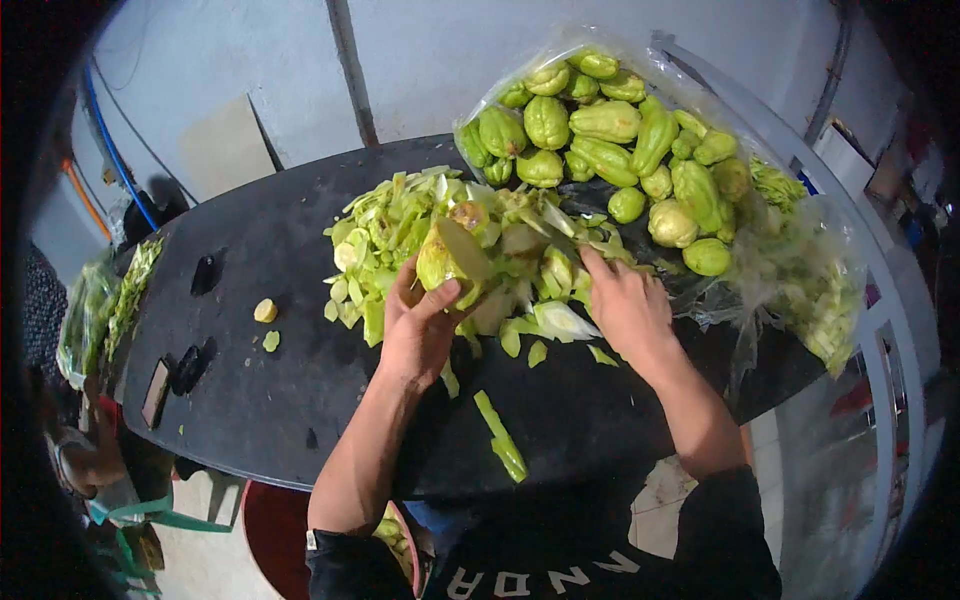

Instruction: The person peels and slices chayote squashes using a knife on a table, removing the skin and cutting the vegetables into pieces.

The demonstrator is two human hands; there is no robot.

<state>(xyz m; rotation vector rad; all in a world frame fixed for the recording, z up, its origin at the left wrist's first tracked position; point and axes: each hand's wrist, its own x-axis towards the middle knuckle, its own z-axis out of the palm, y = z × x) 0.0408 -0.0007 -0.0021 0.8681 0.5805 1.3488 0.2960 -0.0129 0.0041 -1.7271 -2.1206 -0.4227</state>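
Note:
My left hand is closed around a chayote and holds it up over the table; a broad, pale cut face shows on its right side. My right hand is wrapped round the handle of a knife, index finger stretched forward. Its dark blade points up and left, over the cuttings and apart from the chayote, though motion blurs it. Beneath both hands spreads a heap of green peelings and cut pieces. A long strip of peel lies near the table's front edge.
Whole chayotes fill an open clear plastic bag at the back right of the dark table. Another plastic bag of shredded greens sits at the right edge. A red tub stands below the front edge.

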